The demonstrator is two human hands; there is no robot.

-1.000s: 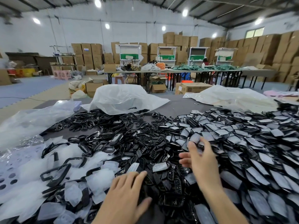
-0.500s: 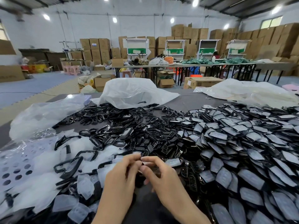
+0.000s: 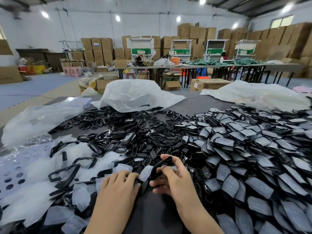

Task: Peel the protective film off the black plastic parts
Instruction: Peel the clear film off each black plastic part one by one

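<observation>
Loose films [image 3: 32,168] lie heaped on the left of the desk [image 3: 194,103], with bare black frames [image 3: 118,120] spread behind them. The left hand [image 3: 118,184] pinches a pale film [image 3: 144,173] at its edge, fingers curled. The film runs up to a black part [image 3: 163,163], which is held tilted above the desk in the curled fingers and thumb of the right hand [image 3: 173,179]. To the right lies a big pile of film-covered parts [image 3: 244,149].

Stacked cardboard boxes [image 3: 97,48]; far table [image 3: 285,66] bearing green heap [image 3: 243,62], perhaps fabric.
</observation>
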